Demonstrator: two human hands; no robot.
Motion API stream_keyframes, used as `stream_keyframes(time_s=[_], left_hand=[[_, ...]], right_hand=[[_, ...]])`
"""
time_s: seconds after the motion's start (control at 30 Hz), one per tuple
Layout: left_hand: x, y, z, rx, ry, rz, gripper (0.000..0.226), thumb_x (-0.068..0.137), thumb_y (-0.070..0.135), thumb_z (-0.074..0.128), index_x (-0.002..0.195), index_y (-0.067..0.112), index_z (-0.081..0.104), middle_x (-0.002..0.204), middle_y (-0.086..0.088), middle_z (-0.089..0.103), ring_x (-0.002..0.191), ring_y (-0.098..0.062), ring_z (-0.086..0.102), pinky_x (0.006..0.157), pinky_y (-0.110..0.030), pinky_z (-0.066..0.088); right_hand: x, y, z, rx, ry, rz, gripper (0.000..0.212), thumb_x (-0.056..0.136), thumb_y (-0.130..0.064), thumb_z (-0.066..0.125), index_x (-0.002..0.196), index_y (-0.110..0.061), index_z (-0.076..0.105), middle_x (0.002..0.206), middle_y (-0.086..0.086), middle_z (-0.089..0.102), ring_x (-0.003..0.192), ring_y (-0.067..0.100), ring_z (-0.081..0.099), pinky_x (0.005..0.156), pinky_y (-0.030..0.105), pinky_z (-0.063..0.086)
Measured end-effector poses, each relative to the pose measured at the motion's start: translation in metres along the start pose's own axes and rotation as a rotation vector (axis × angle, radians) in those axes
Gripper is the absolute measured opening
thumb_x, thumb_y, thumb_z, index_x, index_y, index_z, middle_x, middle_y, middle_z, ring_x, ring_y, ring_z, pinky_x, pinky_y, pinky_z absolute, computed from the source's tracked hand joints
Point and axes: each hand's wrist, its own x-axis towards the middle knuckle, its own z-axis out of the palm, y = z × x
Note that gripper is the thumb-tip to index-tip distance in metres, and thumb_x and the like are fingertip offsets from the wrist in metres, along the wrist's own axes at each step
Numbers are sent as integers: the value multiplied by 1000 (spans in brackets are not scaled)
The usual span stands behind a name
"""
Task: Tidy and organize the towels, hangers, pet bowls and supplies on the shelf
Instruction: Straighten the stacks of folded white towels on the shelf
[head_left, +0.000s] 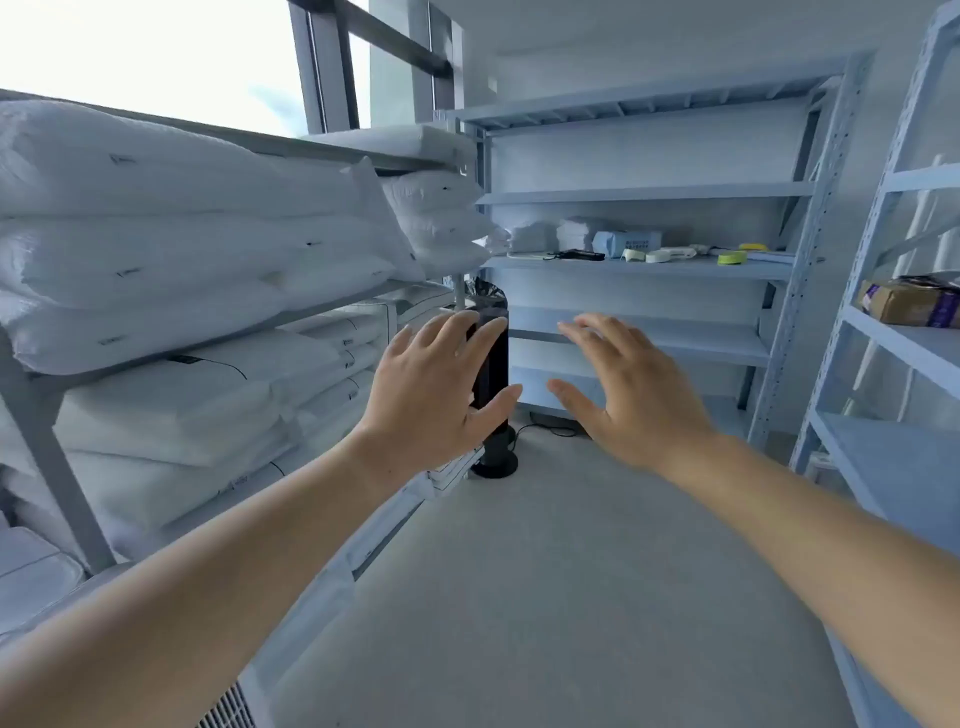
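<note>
Stretching out ahead, the left grip and right grip are both spread wide, holding nothing. Beyond and above them the shelf carries what look like white towels, a blue pack and tape rolls. Approach seems the step in hand; the next move calls for stepping closer and taking a first item.

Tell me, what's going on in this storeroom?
A person holds both hands out, left hand and right hand open and empty, facing a pale metal shelf unit. Nothing is picked up yet. On its middle shelf sit folded white towels, a blue pack and tape rolls, loosely scattered. Bagged pillows fill the rack on the left.
</note>
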Motion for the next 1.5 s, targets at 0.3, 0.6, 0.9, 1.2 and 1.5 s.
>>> stream_keyframes(time_s=[0.3,0.6,0.9,1.2,1.5], left_hand=[[31,23,77,-25,-28,-39,66,85,62,28,133,21,46,128,3,54,119,-20,50,101,-38,37],[60,64,160,-95,-116,-13,60,85,58,32,124,18,54,122,2,56,112,-21,55,94,-37,42],[120,83,251,-147,-146,54,60,83,57,33,124,19,54,118,4,58,109,-20,56,91,-34,42],[239,82,387,-241,-124,80,60,84,57,34,124,17,55,116,-1,60,106,-23,58,89,-39,46],[353,63,489,-255,-113,39,58,85,57,34,121,18,57,115,-2,61,105,-25,59,91,-45,46]], right_hand=[[-7,81,58,81,38,-5,58,88,-54,33,126,-15,53,127,3,53,114,21,51,84,35,47],[-19,152,97,90,-14,35,48,87,-47,40,111,-13,63,107,1,65,97,25,61,83,36,45],[-15,230,140,61,-58,156,47,87,-47,40,112,-16,64,108,0,64,99,22,60,85,34,44],[63,343,215,37,-120,210,48,87,-48,39,115,-17,62,110,-3,62,103,20,58,85,36,46],[140,453,278,56,-88,269,48,87,-49,38,113,-18,63,111,-3,62,105,19,57,87,39,48]])
